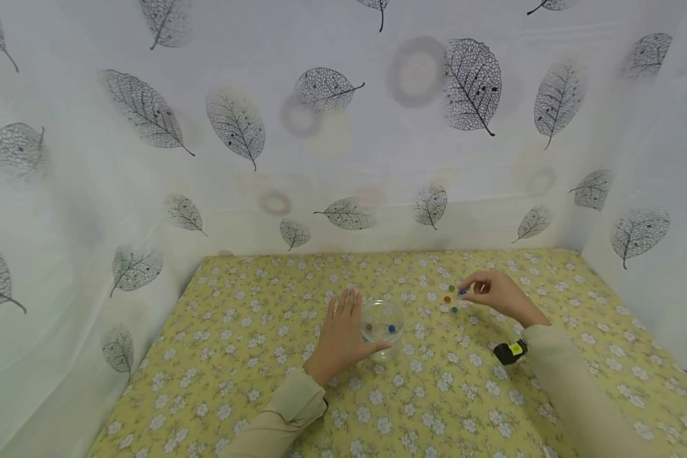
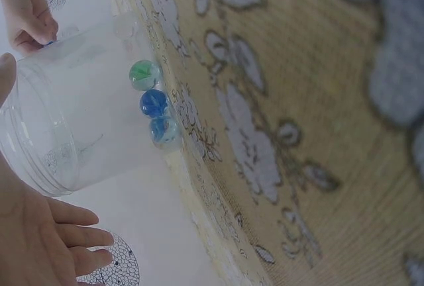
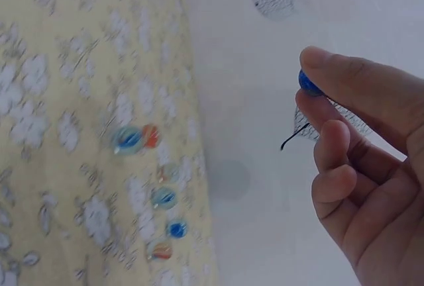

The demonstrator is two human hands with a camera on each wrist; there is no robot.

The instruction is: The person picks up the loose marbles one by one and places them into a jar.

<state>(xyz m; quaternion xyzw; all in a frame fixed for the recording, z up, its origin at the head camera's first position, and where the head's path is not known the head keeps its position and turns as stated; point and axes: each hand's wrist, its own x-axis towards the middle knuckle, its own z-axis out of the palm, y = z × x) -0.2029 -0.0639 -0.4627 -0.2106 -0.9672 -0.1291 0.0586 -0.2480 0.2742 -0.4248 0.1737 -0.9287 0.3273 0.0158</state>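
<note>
A clear jar (image 1: 383,312) stands upright on the table with marbles at its bottom. In the left wrist view these are a green marble (image 2: 144,75), a dark blue marble (image 2: 154,103) and a lighter blue marble (image 2: 163,130). My left hand (image 1: 340,334) is at the jar's left side, fingers straight and thumb stretched across its near side. To the right, my right hand (image 1: 495,294) pinches a blue marble (image 3: 309,84) between thumb and index finger, raised off the cloth. An orange marble (image 1: 447,299) and a blue marble (image 1: 455,310) lie just left of that hand.
Yellow floral cloth (image 1: 235,356) covers the table. White sheeting with leaf prints (image 1: 349,146) hangs behind it and along both sides. A black wrist device (image 1: 511,351) sits on the right wrist. More marbles (image 3: 177,228) lie on the cloth in the right wrist view.
</note>
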